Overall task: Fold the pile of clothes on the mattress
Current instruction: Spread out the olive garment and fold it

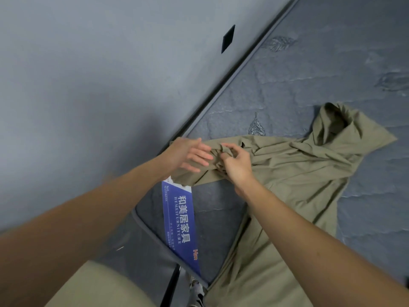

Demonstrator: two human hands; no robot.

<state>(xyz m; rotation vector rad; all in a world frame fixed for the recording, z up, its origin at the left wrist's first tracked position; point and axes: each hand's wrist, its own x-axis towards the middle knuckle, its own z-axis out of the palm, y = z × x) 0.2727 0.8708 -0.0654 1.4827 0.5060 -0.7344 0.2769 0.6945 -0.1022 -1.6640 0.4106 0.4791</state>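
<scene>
An olive-green hooded garment (pixel 298 173) lies spread on the grey quilted mattress (pixel 321 69), its hood at the upper right and its body running down to the bottom edge of the view. One sleeve stretches left toward the mattress corner. My right hand (pixel 236 165) pinches bunched fabric on that sleeve. My left hand (pixel 188 155) rests on the sleeve's end with fingers extended and apart, touching the cloth beside my right hand.
A blue label with white lettering (pixel 180 220) is fixed along the mattress's near corner. The grey wall (pixel 88 74) runs right beside the mattress edge, with a small dark patch (pixel 228 38) on it. Light trousers (pixel 97 289) show at the bottom.
</scene>
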